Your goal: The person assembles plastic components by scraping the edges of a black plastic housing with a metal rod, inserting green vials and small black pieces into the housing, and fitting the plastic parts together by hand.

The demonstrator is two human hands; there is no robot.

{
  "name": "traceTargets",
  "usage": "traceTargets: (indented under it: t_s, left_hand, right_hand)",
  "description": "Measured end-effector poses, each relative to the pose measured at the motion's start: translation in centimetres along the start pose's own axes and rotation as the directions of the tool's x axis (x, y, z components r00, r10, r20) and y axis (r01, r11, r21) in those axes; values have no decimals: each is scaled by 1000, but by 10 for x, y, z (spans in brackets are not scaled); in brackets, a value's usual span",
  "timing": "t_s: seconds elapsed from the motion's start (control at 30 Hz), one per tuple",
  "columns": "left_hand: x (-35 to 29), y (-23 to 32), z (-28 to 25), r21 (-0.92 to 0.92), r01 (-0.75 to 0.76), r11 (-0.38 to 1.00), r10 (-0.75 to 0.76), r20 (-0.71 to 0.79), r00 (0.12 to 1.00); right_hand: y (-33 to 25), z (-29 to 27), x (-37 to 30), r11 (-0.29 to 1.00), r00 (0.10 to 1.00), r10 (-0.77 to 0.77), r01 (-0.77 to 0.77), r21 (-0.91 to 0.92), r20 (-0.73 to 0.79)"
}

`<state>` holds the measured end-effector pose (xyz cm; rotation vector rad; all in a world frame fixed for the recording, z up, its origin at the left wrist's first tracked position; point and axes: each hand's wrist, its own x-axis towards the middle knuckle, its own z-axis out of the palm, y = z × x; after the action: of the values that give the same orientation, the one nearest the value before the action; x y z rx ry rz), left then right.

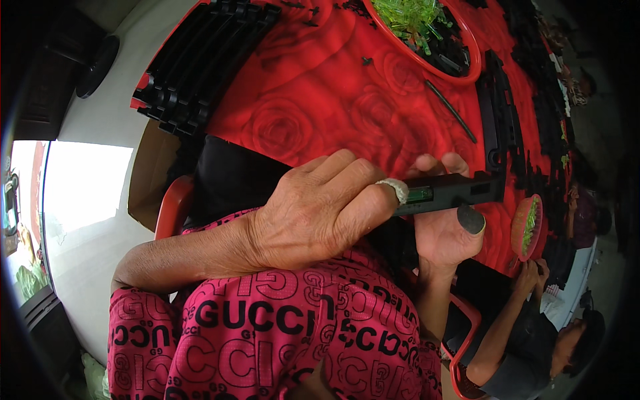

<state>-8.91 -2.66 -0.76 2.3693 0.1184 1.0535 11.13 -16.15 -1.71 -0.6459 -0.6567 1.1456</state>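
Observation:
A black plastic spirit level [460, 191] with a small green vial in its window is held in front of my body, over the near edge of the red table. My left hand [323, 203] is closed round its left end, and a white wrap covers one fingertip by the vial. From below and behind, my right hand [445, 235] grips the level, with fingers on the far side and the thumb on the near side. A black cover sits on that thumb. The level's left end is hidden in my left hand.
Black level bodies [200, 63] lie stacked at the far left. A red basket [475, 63] holds green vials. Close by lie a thin black rod [451, 111] and more black bodies [499, 113]. A small bowl [518, 230] holds green pieces. Another person [527, 340] sits at right.

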Motion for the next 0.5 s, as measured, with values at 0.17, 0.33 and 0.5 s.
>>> traceTargets:
  t_s: [0.17,0.33,0.5]
  left_hand:
    - [6,-16,-13,110,30,993,-37,55,998]
    - [6,-42,-17,114,128,985,-136,62,989]
    - [3,-50,-24,66,297,953,-304,192,933]
  right_hand:
    - [3,6,-4,942,885,82,-219,-253,-458]
    - [-27,-1,-16,735,781,309,-558,-385,-542]
    - [-17,0,-15,656,925,-139,-182,-733,-353]
